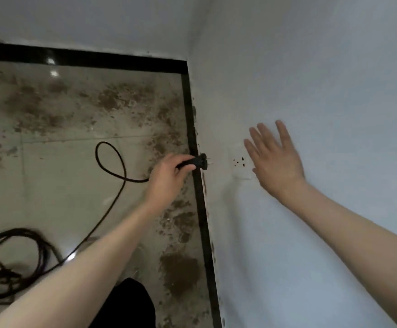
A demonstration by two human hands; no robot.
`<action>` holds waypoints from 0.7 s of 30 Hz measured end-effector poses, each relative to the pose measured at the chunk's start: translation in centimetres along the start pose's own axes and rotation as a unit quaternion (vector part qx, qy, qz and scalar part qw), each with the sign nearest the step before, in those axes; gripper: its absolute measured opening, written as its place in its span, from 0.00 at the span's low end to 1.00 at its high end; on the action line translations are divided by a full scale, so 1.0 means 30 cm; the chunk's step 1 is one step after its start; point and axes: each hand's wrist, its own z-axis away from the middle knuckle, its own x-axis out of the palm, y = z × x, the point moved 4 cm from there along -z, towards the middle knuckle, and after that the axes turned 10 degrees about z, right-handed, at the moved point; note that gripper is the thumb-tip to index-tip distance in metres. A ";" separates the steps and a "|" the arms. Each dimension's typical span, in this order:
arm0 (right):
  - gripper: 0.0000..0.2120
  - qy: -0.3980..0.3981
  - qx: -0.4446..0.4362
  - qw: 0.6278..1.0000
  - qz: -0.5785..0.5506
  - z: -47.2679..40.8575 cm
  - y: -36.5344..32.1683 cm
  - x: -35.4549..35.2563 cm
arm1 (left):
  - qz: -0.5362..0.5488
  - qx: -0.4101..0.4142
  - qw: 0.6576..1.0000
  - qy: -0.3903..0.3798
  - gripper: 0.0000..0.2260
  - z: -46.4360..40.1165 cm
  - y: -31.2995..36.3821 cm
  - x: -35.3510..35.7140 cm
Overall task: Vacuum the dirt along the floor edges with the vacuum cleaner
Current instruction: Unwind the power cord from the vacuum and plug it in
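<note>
My left hand [166,178] grips a black power plug [201,161] with its metal pins pointing right, a short gap from a white wall socket [240,163]. A black cord [112,171] loops from the plug across the tiled floor to a tangled coil [10,259] at the lower left. My right hand [274,159] lies flat against the white wall, fingers spread, just right of the socket. Brown dirt [178,271] is scattered along the floor edges beside the black skirting [200,197]. The vacuum cleaner itself is out of view.
Two white walls meet in a corner [190,55] at the top. More brown dirt patches [112,100] cover the glossy floor tiles near the far skirting. A dark trouser leg [126,304] shows at the bottom centre.
</note>
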 end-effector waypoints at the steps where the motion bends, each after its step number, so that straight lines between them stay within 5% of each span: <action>1: 0.31 0.003 -0.003 0.999 0.042 -0.012 -0.004 0.030 | 0.006 0.000 1.000 0.008 0.12 -0.020 -0.029 0.066; 8: 0.32 0.013 -0.001 0.987 0.162 -0.063 -0.034 0.102 | 0.055 -0.001 0.998 0.006 0.12 -0.113 -0.107 0.376; 21: 0.32 0.027 -0.016 0.983 0.179 -0.069 -0.032 0.095 | 0.003 0.105 0.992 0.067 0.09 -0.098 -0.064 0.396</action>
